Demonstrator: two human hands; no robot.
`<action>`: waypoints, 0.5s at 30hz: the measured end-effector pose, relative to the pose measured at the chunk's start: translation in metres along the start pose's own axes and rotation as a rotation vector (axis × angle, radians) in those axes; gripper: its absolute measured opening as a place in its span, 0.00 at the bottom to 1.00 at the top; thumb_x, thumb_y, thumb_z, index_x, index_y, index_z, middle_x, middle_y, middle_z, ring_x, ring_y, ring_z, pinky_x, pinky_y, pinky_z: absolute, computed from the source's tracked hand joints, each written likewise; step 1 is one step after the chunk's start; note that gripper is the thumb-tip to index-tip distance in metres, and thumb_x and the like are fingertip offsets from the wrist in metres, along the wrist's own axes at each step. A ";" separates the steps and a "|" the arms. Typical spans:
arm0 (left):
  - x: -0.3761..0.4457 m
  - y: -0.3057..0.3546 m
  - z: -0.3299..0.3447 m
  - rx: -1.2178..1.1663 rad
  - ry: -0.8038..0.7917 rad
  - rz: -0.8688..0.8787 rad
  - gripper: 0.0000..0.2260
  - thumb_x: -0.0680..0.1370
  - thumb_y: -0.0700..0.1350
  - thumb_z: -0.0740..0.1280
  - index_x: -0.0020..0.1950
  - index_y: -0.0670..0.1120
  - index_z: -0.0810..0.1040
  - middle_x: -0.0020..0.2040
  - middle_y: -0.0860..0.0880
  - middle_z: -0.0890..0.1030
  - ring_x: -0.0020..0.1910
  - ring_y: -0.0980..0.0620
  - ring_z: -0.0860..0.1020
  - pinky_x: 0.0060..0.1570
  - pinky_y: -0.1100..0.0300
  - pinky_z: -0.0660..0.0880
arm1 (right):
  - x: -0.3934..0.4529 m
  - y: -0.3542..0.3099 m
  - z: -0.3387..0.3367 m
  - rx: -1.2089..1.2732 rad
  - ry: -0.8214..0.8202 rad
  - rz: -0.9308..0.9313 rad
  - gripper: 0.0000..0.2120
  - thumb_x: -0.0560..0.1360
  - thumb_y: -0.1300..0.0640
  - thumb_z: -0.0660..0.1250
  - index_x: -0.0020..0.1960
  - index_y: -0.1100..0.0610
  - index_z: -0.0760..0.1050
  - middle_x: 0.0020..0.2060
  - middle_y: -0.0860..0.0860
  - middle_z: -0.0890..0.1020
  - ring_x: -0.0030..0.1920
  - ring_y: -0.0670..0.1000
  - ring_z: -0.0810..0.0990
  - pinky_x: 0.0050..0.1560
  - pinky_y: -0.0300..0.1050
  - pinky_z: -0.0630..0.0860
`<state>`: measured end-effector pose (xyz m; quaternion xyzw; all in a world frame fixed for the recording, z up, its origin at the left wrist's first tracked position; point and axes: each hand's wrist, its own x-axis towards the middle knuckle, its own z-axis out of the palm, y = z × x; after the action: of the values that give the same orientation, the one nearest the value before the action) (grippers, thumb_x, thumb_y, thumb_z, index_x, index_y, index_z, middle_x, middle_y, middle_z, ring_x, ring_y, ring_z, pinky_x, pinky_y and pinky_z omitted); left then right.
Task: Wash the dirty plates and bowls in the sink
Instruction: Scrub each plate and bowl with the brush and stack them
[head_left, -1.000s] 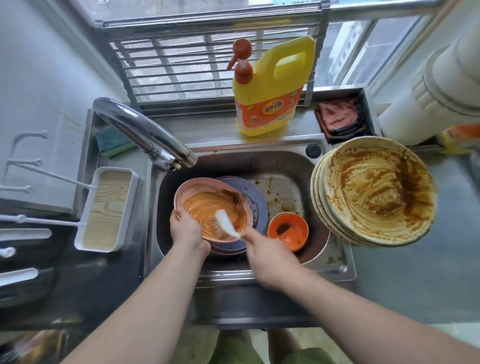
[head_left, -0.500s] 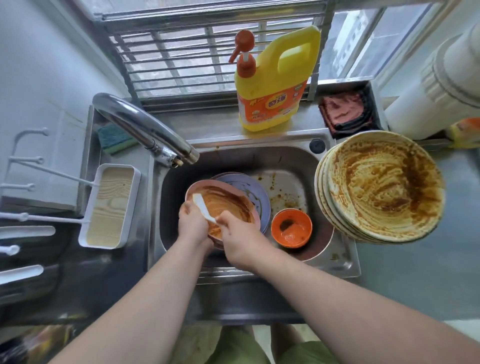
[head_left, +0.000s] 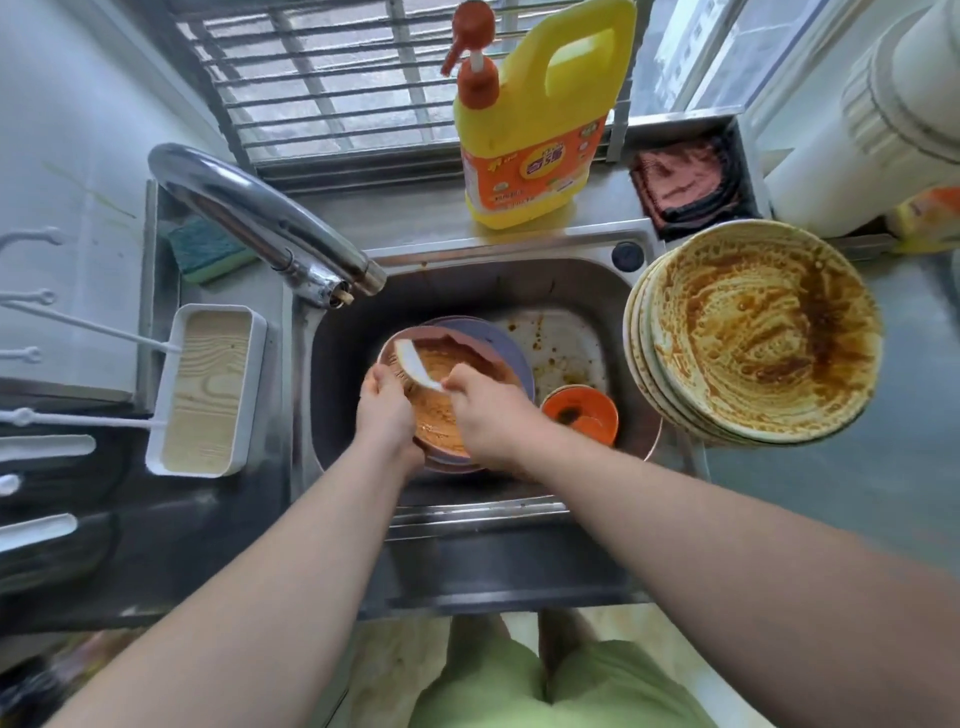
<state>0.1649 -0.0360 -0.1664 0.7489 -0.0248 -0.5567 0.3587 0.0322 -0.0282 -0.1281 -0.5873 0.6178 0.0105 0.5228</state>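
A pink bowl (head_left: 441, 410) smeared with orange-brown sauce is tilted over the steel sink (head_left: 582, 280). My left hand (head_left: 384, 410) grips its left rim. My right hand (head_left: 488, 415) holds a white brush (head_left: 413, 364), whose head lies against the bowl's upper left inside. Under the bowl lies a blue-grey plate (head_left: 498, 343), and a white sauce-stained plate (head_left: 563, 345) sits behind it. A small orange bowl (head_left: 582, 415) rests at the sink's right side. A stack of sauce-covered plates (head_left: 758, 332) stands on the counter to the right.
The chrome tap (head_left: 260, 218) arches over the sink's left corner. A yellow detergent bottle (head_left: 530, 119) stands behind the sink, a green sponge (head_left: 208, 249) at back left, a white tray (head_left: 208, 389) on the left counter, and folded cloths (head_left: 685, 182) in a box at back right.
My right hand swept the brush from the bowl's right side to its upper left. The bowl is tilted more toward me, and my left hand kept its hold on the rim.
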 end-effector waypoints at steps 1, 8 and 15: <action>0.003 0.003 0.000 -0.013 0.043 0.014 0.19 0.88 0.58 0.52 0.76 0.56 0.69 0.62 0.44 0.80 0.52 0.43 0.83 0.49 0.43 0.83 | -0.017 -0.001 0.009 0.034 -0.041 -0.030 0.13 0.86 0.50 0.54 0.68 0.44 0.71 0.62 0.56 0.81 0.60 0.60 0.79 0.62 0.55 0.76; 0.018 0.015 -0.022 0.051 0.079 -0.010 0.19 0.88 0.58 0.52 0.77 0.57 0.68 0.64 0.44 0.80 0.57 0.42 0.82 0.48 0.43 0.83 | -0.052 0.081 -0.031 -0.271 -0.094 0.173 0.10 0.86 0.48 0.53 0.63 0.41 0.69 0.56 0.54 0.82 0.48 0.58 0.80 0.52 0.55 0.81; -0.006 -0.008 0.008 -0.034 0.006 -0.124 0.17 0.88 0.60 0.50 0.73 0.59 0.70 0.57 0.43 0.83 0.52 0.39 0.85 0.53 0.32 0.81 | 0.007 0.003 -0.012 -0.150 0.051 0.089 0.13 0.84 0.55 0.57 0.66 0.44 0.68 0.53 0.54 0.81 0.53 0.60 0.82 0.51 0.57 0.80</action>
<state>0.1533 -0.0319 -0.1672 0.7444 0.0322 -0.5759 0.3364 0.0247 -0.0398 -0.1291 -0.5970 0.6537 0.0652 0.4605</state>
